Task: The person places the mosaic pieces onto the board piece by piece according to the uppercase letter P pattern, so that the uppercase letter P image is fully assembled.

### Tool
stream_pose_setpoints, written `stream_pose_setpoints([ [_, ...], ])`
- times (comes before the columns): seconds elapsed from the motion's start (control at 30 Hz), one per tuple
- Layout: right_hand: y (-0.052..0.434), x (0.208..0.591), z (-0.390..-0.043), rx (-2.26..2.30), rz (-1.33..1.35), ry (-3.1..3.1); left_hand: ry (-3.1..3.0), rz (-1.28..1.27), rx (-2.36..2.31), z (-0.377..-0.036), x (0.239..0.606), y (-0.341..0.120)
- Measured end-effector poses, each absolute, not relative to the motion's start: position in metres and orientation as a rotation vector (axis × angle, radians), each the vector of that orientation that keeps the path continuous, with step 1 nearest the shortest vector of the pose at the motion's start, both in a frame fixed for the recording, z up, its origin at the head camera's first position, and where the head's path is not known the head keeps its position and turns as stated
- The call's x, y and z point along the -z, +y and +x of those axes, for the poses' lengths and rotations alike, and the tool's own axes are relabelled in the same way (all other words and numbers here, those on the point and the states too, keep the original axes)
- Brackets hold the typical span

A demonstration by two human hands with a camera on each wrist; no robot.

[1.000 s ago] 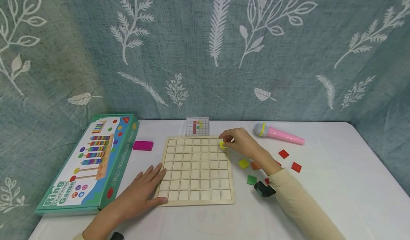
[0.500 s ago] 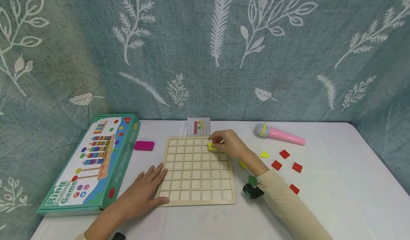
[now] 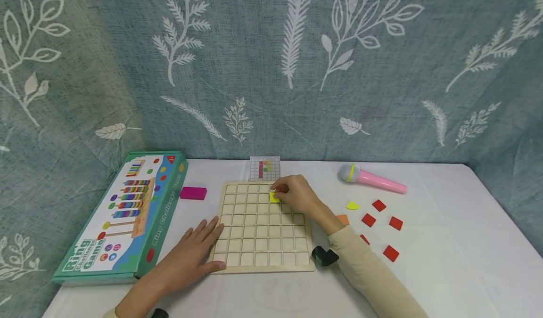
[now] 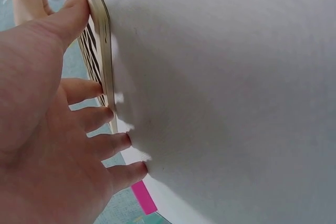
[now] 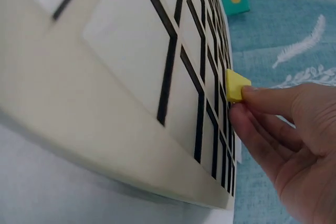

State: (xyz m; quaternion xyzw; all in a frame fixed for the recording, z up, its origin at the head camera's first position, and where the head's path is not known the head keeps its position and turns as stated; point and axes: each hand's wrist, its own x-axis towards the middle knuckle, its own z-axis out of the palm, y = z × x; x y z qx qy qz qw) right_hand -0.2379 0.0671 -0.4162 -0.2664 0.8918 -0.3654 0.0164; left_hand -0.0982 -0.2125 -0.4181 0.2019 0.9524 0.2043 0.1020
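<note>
A wooden grid board lies on the white table. My left hand rests at its left edge with spread fingers; in the left wrist view the thumb touches the board's side. Over the board's far rows, my right hand pinches a yellow square tile between thumb and fingers. The right wrist view shows this yellow tile tilted, close to the grid; whether it touches a cell I cannot tell. Behind the board lies a small printed grid card with coloured squares.
Several red tiles, a yellow rounded tile and a partly covered orange tile lie right of the board. A pink toy microphone is behind them. At left are a game box and a magenta block.
My right hand has carried the yellow tile leftward from the board's far right edge to over its far rows. The forearm now covers the green tile. My left hand has stayed put.
</note>
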Motion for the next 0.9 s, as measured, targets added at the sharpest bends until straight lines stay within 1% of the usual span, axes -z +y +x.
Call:
stream_pose_setpoints([
  [0.17,0.065,0.418,-0.237,1.161,-0.742,2.785,2.816,0.599,-0.604,-0.098,0.418,-0.212],
  [0.33,0.062,0.417,-0.236,1.149,-0.722,2.798,2.824,0.587,-0.597,-0.098,0.418,-0.212],
  [0.67,0.063,0.417,-0.237,1.139,-0.755,2.773,2.817,0.577,-0.632,-0.096,0.418,-0.213],
  [0.9,0.078,0.407,-0.233,1.088,-0.796,2.788,2.818,0.573,-0.639,-0.096,0.417,-0.211],
])
